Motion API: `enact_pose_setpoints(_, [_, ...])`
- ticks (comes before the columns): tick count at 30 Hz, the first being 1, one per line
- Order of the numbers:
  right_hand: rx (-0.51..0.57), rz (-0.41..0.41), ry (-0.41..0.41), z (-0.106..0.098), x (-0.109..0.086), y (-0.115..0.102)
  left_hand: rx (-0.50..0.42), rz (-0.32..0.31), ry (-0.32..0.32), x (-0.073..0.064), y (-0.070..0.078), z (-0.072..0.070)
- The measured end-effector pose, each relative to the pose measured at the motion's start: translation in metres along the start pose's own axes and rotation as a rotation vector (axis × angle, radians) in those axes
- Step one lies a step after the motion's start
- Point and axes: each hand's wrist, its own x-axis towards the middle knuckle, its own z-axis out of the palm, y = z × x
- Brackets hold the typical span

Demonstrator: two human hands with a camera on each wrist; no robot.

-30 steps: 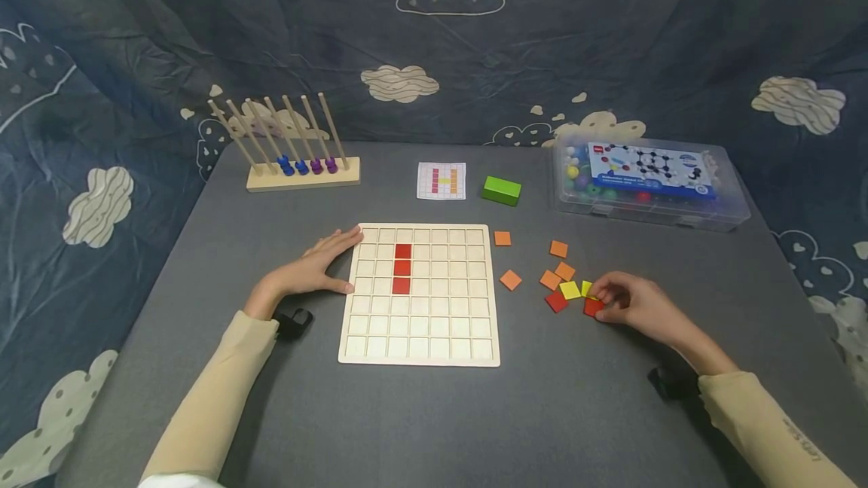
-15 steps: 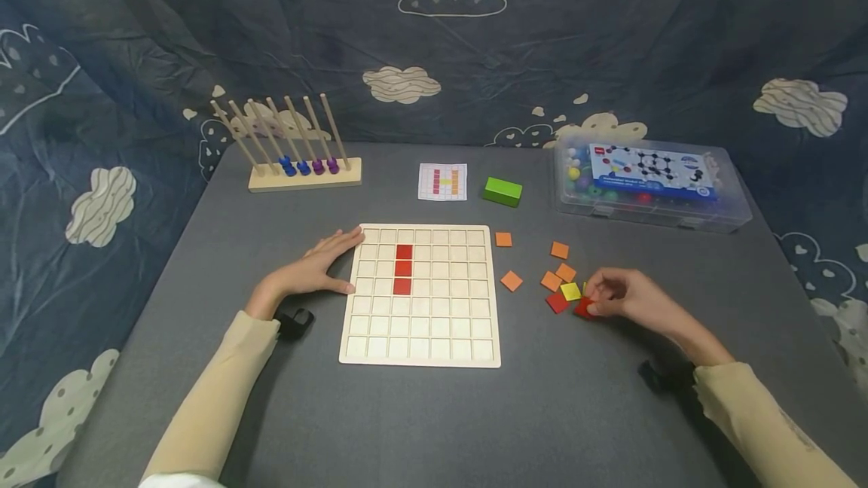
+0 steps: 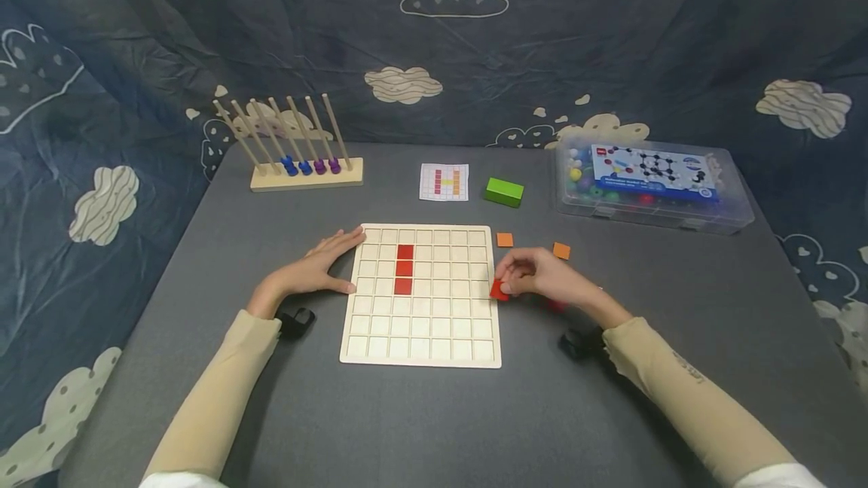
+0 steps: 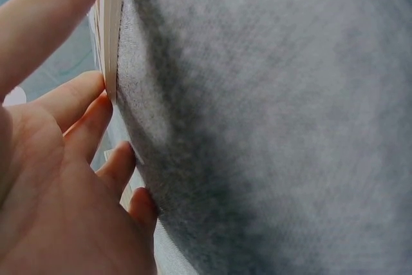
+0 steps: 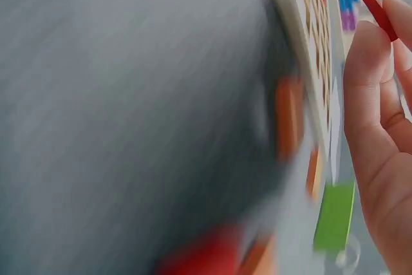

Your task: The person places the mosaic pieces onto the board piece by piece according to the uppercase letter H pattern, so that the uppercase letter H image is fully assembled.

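A pale wooden grid board (image 3: 420, 356) lies mid-table, with a column of 3 red tiles (image 3: 404, 268) set in its upper left cells. My left hand (image 3: 315, 266) is spread at the board's left edge; its fingertips (image 4: 96, 85) touch the rim in the left wrist view. Between thumb and finger, my right hand (image 3: 548, 277) pinches another red tile (image 5: 373, 4), held tilted by the board's right edge. Orange tiles (image 3: 505, 240) lie right of the board. Under the right hand a loose red tile (image 3: 557, 306) partly shows; the yellow tiles are hidden behind that hand.
Behind the board are a small printed grid card (image 3: 444, 196) and a green block (image 3: 503, 192). A wooden peg rack (image 3: 305, 182) with blue and purple beads stands back left. At the back right sits a clear plastic box (image 3: 712, 209) of coloured balls.
My right hand has picked up a red tile from the loose pile and carried it left to the board's right edge. The left hand has stayed in place.
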Motion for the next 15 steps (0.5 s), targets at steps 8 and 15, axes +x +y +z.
enact_pose_setpoints(8, [-0.003, -0.134, -0.127, 0.039, 0.047, -0.028, 0.006, -0.006, 0.001, 0.001, 0.001, -0.001])
enact_pose_setpoints(15, [-0.058, -0.160, -0.216, 0.065, 0.074, -0.043, 0.001, -0.003, 0.000, 0.000, 0.000, -0.001])
